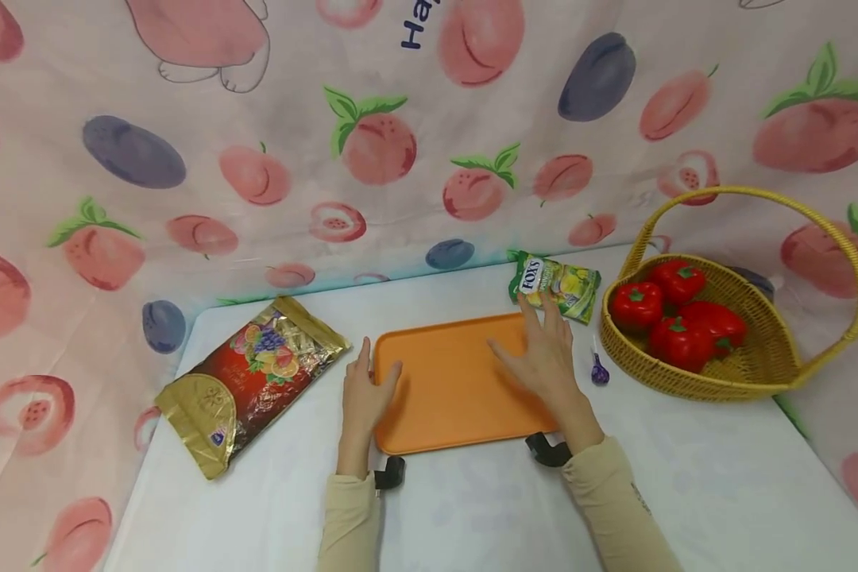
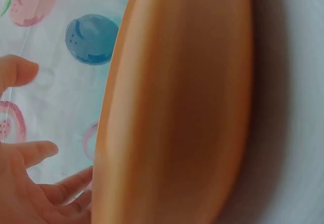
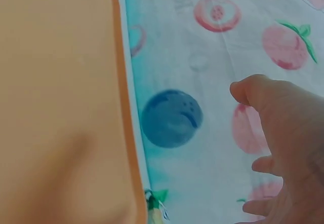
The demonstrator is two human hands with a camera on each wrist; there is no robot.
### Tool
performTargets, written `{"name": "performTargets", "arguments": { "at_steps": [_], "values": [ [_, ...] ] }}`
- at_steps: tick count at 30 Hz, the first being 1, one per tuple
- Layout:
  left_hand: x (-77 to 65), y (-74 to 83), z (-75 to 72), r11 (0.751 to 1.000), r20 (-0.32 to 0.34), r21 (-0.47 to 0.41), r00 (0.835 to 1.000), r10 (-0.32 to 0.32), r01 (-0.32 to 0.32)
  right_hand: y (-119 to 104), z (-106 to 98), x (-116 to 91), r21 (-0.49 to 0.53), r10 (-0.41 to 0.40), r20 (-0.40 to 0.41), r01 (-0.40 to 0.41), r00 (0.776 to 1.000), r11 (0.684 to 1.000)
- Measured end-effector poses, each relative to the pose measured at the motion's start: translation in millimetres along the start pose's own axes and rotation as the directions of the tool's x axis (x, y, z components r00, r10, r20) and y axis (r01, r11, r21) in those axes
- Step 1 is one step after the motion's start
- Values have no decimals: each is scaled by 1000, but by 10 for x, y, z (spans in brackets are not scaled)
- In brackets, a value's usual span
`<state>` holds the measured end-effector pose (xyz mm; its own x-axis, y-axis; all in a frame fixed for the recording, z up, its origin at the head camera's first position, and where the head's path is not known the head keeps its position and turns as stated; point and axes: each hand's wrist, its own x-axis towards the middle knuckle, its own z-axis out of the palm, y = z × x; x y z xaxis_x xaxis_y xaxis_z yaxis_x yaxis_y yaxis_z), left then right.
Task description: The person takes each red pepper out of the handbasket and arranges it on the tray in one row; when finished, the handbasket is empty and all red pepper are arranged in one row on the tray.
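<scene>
Handling the tray (image 1: 446,385) well probably means meeting both ends together; it lies on the bench (image 1: 457,516) between left grip (image 1: 365,397) and right grip (image 1: 549,369), both loose, holding nothing. Red bag (image 1: 257,377) lies left; green bag (image 1: 575,287), lollipop (image 1: 600,373) and basket (image 1: 632,357) crowd the right.

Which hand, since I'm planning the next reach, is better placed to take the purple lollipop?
Probably the right hand: it appears empty and near the purple lollipop, while the left hand is at the opposite edge of the orange tray.
</scene>
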<state>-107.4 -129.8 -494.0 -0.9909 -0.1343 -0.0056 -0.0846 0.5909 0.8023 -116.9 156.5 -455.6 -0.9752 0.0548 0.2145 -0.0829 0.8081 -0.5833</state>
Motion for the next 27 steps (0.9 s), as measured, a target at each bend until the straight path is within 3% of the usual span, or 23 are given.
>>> {"name": "performTargets", "arguments": {
  "at_steps": [13, 21, 27],
  "values": [
    [38, -166, -25, 1000, -49, 9, 998, 27, -27, 226, -464, 120, 29, 81, -92, -79, 992, 996],
    [18, -237, -42, 999, -60, -27, 998, 15, -16, 610, -905, 111, 19, 225, -209, -226, 952, 974],
    [-51, -309, -61, 1000, -65, -23, 998, 17, -19, 943, -1168, -2, -57, 376, -104, -383, 921, 922]
  ]
}}
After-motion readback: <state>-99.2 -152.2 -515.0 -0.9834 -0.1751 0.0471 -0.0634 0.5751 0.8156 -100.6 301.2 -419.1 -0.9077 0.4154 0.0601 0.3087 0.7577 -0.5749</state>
